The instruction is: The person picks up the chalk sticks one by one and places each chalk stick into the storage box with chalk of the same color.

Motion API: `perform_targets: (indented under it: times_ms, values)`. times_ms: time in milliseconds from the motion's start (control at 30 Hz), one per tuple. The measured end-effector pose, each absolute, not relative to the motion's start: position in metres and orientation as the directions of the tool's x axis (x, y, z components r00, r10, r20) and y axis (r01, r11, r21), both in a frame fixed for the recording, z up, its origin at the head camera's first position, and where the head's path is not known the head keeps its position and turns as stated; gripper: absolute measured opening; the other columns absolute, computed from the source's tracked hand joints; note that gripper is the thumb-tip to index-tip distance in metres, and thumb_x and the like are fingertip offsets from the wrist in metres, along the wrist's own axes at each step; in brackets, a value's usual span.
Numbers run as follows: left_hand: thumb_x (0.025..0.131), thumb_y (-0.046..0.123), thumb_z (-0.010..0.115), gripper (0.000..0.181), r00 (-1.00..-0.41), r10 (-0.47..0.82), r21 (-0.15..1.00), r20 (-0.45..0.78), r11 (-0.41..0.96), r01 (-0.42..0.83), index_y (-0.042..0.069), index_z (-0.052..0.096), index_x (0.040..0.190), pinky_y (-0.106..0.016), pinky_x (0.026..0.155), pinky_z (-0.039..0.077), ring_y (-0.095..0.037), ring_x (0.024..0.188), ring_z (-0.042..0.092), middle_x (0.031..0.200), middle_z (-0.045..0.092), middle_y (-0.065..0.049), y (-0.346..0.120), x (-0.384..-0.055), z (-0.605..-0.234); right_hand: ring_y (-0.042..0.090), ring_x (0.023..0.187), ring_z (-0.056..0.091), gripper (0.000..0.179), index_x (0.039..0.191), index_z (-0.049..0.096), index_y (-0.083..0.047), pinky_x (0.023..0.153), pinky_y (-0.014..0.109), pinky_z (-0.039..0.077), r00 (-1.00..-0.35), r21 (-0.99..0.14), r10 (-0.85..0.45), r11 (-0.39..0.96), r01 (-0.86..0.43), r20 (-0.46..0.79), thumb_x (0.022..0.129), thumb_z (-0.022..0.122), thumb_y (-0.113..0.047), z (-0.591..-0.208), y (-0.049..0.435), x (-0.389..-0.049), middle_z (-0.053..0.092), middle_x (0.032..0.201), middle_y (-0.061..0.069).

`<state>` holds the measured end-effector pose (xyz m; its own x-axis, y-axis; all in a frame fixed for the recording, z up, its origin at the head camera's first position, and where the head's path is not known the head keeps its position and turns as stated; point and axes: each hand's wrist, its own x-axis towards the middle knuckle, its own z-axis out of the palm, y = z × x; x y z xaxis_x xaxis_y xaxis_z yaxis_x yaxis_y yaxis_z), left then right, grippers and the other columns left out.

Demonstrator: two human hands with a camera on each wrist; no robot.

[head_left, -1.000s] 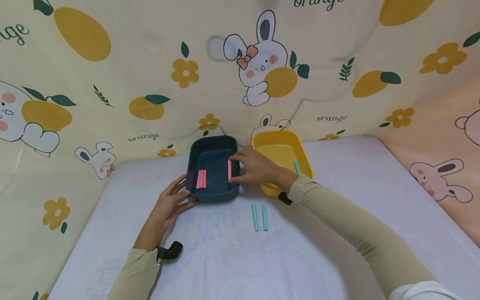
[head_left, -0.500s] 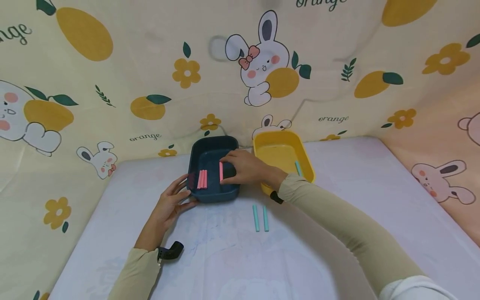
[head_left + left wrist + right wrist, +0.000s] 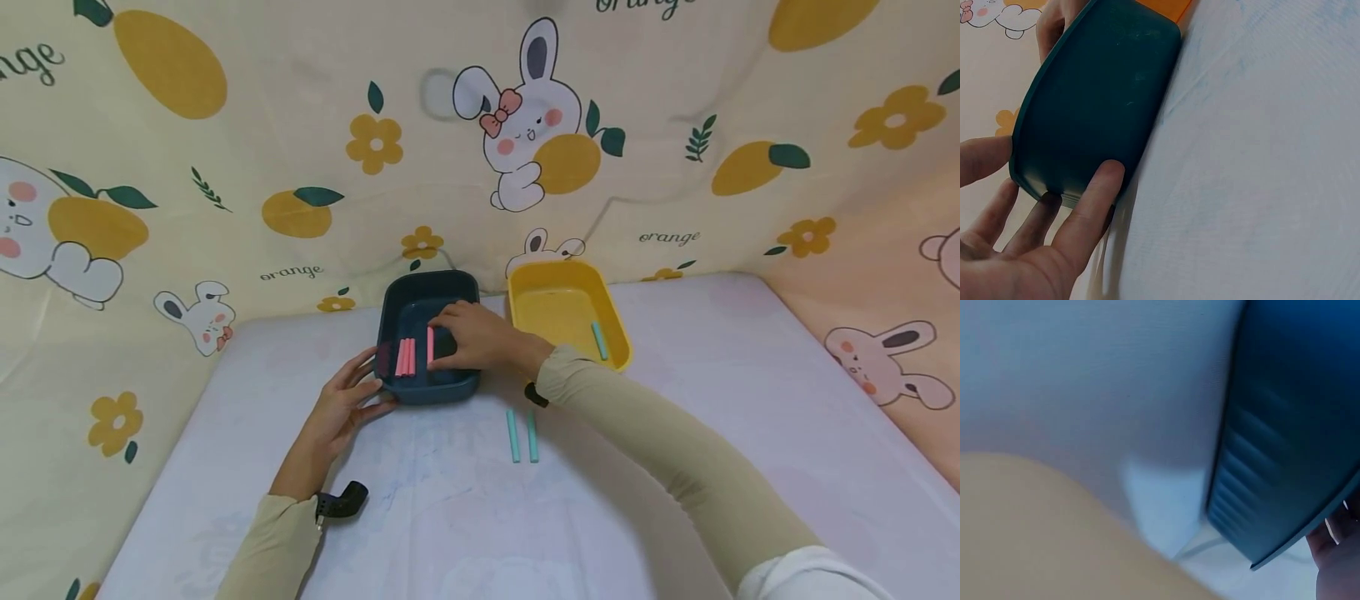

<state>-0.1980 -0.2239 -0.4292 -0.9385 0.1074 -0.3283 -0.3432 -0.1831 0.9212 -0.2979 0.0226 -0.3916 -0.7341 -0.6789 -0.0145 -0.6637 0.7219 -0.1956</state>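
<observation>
In the head view, my right hand (image 3: 480, 335) pinches a pink chalk stick (image 3: 431, 345) upright between thumb and fingers, inside the dark blue bin (image 3: 442, 392). Several more pink chalk sticks (image 3: 405, 357) lie side by side at that bin's left. At the bin's left front corner is my left hand (image 3: 347, 398). The left wrist view shows its fairly straight, spread fingers touching the bin's outer wall (image 3: 1097, 94), with the thumb on the front face. In the right wrist view, only part of the right hand (image 3: 1341, 562) shows past the rim.
A yellow bin (image 3: 551, 308) stands right of the blue one, with a mint-green chalk stick (image 3: 599, 340) in it. On the white table (image 3: 450, 517), two mint-green chalk sticks (image 3: 513, 435) lie in front of the bins. A printed cloth (image 3: 315, 150) hangs close behind.
My right hand has moved left across the blue bin with the pink chalk stick, closer to the other pink ones. The left hand has stayed at the bin's corner.
</observation>
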Motion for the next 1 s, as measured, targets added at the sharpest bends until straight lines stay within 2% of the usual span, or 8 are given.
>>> perform_targets:
  times_ms: [333, 567, 1000]
  values:
    - [0.102, 0.008, 0.051, 0.061, -0.939, 0.124, 0.921, -0.32, -0.193, -0.339, 0.029, 0.032, 0.156, -0.043, 0.097, 0.056, -0.026, 0.13, 0.05, 0.166, 0.023, -0.002, -0.224, -0.198, -0.429, 0.023, 0.131, 0.048, 0.077, 0.143, 0.053, -0.018, 0.117, 0.041, 0.038, -0.718, -0.124, -0.692, 0.721, -0.681, -0.082, 0.086, 0.061, -0.069, -0.395, 0.001, -0.305, 0.053, 0.145, 0.005]
    - [0.102, 0.009, 0.051, 0.061, -0.938, 0.121, 0.92, -0.325, -0.188, -0.343, 0.029, 0.031, 0.156, -0.044, 0.098, 0.055, -0.024, 0.127, 0.054, 0.166, 0.021, -0.003, -0.224, -0.197, -0.429, 0.023, 0.13, 0.05, 0.075, 0.142, 0.055, -0.017, 0.114, 0.041, 0.041, -0.725, -0.07, -0.671, 0.74, -0.669, -0.154, 0.086, 0.061, -0.067, -0.403, -0.016, -0.31, 0.052, 0.147, 0.006]
    - [0.102, 0.008, 0.051, 0.06, -0.94, 0.117, 0.923, -0.321, -0.186, -0.338, 0.029, 0.032, 0.156, -0.046, 0.1, 0.053, -0.026, 0.127, 0.053, 0.166, 0.022, -0.003, -0.225, -0.198, -0.431, 0.024, 0.137, 0.045, 0.076, 0.144, 0.052, -0.017, 0.119, 0.043, 0.036, -0.746, -0.076, -0.623, 0.777, -0.625, -0.233, 0.087, 0.062, -0.065, -0.405, -0.024, -0.31, 0.046, 0.153, 0.005]
